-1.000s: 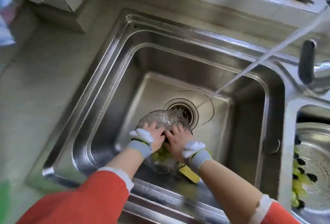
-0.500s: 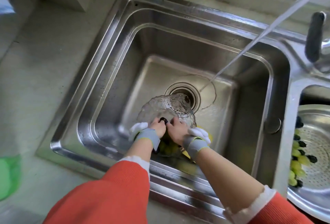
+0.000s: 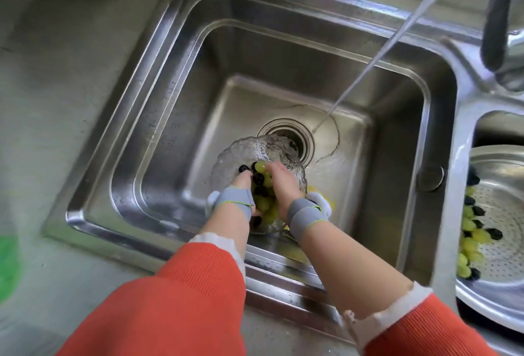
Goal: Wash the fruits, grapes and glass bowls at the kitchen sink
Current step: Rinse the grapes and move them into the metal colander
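Hands both down in glass bowl [image 3: 255, 154], which sits on floor of sink [image 3: 181, 52], near edge closest to person. Left hand [image 3: 241, 185] and right hand [image 3: 279, 185] face each other w/ a bunch of grapes [image 3: 262, 196] between them, green and dark mixed. Fingers of both reach down among the grapes; how far they curl round the bunch can't be told, since backs of hands and grey wrist straps [image 3: 304, 215] cover that. Bowl rim shows beyond the fingertips, clear and ribbed, w/ a couple of loose grapes just past left hand's fingers.

Just beyond the bowl, touching its far rim in this view, is the drain [image 3: 286, 131]. Stream of water [image 3: 397, 32] comes slanting in from upper right and lands on sink floor right of drain, apart from the hands and bowl. Something yellow [image 3: 329, 202] peeks out under bowl beside right wrist; can't tell what.

Well right of the hands, in the next basin, a metal strainer [image 3: 504, 213] holds more green and dark grapes along its left side. Dark tap handle [image 3: 497, 21] stands above that. Red sleeves [image 3: 181, 304] pushed up both forearms.
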{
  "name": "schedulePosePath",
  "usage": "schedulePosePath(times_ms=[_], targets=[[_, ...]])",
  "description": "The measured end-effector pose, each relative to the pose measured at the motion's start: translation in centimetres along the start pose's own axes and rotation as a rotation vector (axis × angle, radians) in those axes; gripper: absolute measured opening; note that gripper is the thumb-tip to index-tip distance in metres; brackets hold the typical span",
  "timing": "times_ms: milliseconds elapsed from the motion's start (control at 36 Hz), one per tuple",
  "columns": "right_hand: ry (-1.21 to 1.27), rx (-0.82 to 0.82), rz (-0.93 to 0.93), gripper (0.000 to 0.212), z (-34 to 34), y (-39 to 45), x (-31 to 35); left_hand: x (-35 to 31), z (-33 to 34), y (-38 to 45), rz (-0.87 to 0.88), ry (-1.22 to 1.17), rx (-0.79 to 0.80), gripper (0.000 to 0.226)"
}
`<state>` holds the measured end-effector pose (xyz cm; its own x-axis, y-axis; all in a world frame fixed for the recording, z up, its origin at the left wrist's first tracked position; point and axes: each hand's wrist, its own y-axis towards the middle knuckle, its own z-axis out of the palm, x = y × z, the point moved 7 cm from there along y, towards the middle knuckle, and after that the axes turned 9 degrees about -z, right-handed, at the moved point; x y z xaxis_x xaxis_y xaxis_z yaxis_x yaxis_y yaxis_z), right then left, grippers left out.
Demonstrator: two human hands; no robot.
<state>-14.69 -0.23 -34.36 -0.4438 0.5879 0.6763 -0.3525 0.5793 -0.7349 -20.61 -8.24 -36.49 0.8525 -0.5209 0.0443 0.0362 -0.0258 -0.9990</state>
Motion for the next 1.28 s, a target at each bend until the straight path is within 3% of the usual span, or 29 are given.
schedulePosePath(times_ms=[83,250,306,444,639,1028,1111,1278], targets=[[0.044,0.037,-0.054,0.01,0.4,-0.4,0.8,-0.2,0.2,-2.1,0.052,-0.044,-0.011,0.022],[-0.014,0.01,-0.29,0.023,1.2,-1.7,2.8,-0.4,0.3,-1.7,0.071,-0.131,0.024,0.038],[0.009,-0.029,-0.346,0.02,1.0,-1.7,3.2,-0.4,0.4,-1.6,0.073,-0.155,0.019,0.031],[0.13,-0.05,-0.322,0.003,0.1,-1.7,3.6,-0.6,1.2,-3.5,0.132,-0.264,0.085,0.023],[0.367,-0.091,-0.263,0.006,-1.5,-2.6,5.9,-1.1,3.6,-5.4,0.33,-0.494,0.123,0.017],[0.598,-0.042,-0.489,0.014,-8.3,-5.2,17.7,-6.0,13.1,-15.3,0.762,-0.433,0.391,0.019],[0.656,-0.041,-0.537,0.013,-10.2,-5.2,19.5,-6.9,15.9,-17.2,0.769,-0.384,0.506,0.031],[0.722,-0.05,-0.553,0.005,-12.5,-4.4,20.9,-7.3,19.1,-19.7,0.763,-0.328,0.607,0.026]])
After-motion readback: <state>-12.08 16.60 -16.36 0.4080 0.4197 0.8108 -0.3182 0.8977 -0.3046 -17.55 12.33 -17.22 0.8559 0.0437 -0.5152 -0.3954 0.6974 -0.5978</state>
